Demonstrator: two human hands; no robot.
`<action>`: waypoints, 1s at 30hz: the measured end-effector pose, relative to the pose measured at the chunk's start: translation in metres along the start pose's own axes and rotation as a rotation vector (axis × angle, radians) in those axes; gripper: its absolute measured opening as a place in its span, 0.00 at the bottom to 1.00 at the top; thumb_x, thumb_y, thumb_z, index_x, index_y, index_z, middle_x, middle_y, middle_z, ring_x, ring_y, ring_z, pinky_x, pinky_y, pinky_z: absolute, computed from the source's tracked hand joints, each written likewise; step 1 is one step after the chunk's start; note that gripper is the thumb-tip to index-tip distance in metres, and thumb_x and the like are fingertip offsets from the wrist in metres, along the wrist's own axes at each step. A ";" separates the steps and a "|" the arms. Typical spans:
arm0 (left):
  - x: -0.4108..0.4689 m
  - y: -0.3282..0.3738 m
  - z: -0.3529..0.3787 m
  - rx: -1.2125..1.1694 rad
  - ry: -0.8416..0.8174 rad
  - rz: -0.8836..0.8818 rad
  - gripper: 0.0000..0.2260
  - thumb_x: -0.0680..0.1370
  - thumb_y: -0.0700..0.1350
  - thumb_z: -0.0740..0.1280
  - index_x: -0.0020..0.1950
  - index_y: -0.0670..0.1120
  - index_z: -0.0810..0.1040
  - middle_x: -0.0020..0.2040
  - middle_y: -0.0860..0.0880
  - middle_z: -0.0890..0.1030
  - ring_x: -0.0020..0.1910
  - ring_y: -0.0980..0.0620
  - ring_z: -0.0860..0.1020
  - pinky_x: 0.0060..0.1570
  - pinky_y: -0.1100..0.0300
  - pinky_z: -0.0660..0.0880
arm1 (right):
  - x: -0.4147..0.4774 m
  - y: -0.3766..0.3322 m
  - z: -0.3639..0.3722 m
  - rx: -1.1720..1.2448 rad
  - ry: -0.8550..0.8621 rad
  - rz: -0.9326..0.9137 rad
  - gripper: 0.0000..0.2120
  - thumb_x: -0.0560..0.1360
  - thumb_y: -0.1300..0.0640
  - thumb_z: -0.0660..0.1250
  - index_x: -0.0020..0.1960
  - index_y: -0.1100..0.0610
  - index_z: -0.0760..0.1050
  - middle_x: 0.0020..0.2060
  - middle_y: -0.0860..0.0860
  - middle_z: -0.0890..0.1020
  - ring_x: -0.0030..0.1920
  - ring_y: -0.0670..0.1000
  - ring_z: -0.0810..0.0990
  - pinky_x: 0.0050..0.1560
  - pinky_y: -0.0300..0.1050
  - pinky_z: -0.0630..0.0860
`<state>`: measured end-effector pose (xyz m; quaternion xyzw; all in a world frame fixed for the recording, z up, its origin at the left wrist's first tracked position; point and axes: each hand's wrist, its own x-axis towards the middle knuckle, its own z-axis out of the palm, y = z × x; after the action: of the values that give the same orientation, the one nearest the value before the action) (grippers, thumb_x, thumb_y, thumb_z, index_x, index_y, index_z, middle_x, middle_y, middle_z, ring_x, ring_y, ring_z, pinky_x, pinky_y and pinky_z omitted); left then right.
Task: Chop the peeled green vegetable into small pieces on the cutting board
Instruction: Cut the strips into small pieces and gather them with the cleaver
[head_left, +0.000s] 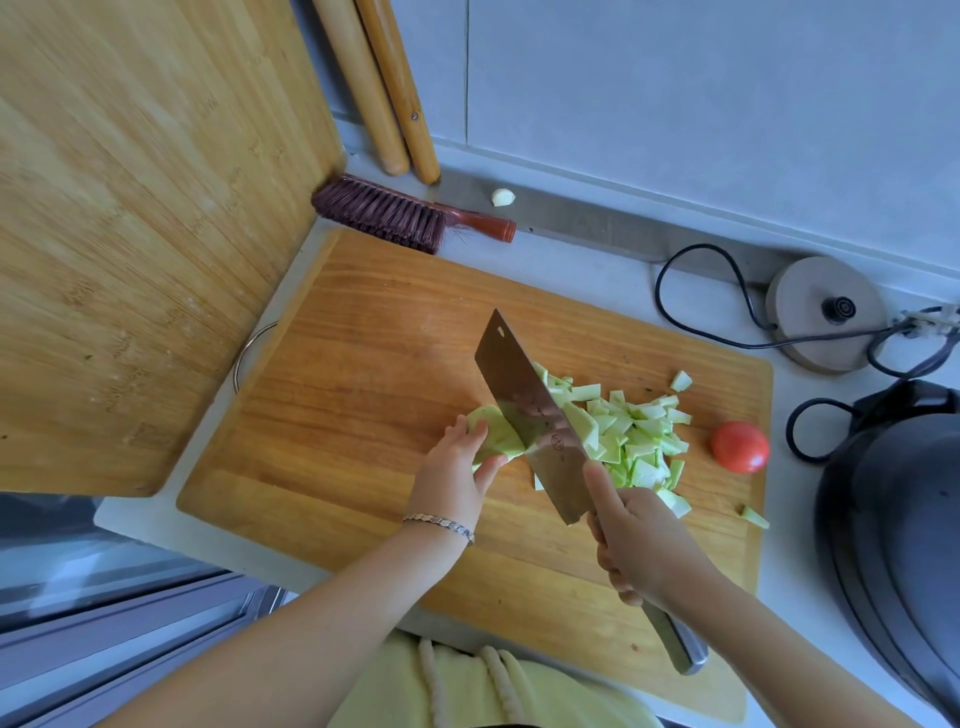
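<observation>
A pale green peeled vegetable piece (493, 434) lies on the wooden cutting board (363, 364), near its middle. My left hand (457, 470) grips this piece from the near side, fingers curled on it. My right hand (639, 540) holds the handle of a steel cleaver (524, 415), whose blade stands against the right face of the piece. To the right of the blade lies a heap of several cut green pieces (634, 431). Stray bits (680, 380) rest apart from the heap.
A red tomato (740, 447) sits on the board's right end. A dark pot lid (893, 519) and a kettle base (826, 312) with its cord stand to the right. A brush (405, 215), a garlic clove (503, 197), rolling pins (384, 88) and a leaning bamboo board (145, 208) are behind.
</observation>
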<state>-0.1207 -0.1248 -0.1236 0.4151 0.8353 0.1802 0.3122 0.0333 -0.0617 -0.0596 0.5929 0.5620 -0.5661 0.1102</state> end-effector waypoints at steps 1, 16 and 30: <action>0.000 0.000 0.000 -0.012 0.000 -0.002 0.22 0.77 0.51 0.61 0.70 0.45 0.66 0.73 0.44 0.63 0.72 0.49 0.61 0.68 0.59 0.61 | 0.002 0.000 0.002 0.019 -0.007 0.006 0.25 0.78 0.38 0.50 0.31 0.56 0.58 0.19 0.48 0.60 0.19 0.48 0.58 0.24 0.36 0.57; -0.001 -0.005 -0.003 -0.055 0.054 0.021 0.22 0.76 0.51 0.64 0.69 0.48 0.68 0.72 0.47 0.66 0.71 0.53 0.64 0.66 0.63 0.62 | 0.030 -0.001 0.015 0.186 0.031 0.024 0.27 0.78 0.38 0.51 0.30 0.56 0.60 0.18 0.48 0.61 0.18 0.48 0.58 0.24 0.37 0.59; 0.000 -0.005 -0.002 0.014 0.061 0.040 0.20 0.77 0.52 0.63 0.68 0.48 0.69 0.71 0.47 0.68 0.70 0.53 0.65 0.66 0.63 0.62 | 0.004 -0.023 0.000 0.051 0.026 -0.057 0.28 0.77 0.37 0.50 0.29 0.57 0.62 0.16 0.47 0.63 0.17 0.48 0.60 0.23 0.37 0.62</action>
<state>-0.1253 -0.1278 -0.1246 0.4280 0.8373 0.1934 0.2800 0.0141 -0.0515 -0.0511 0.5867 0.5654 -0.5753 0.0716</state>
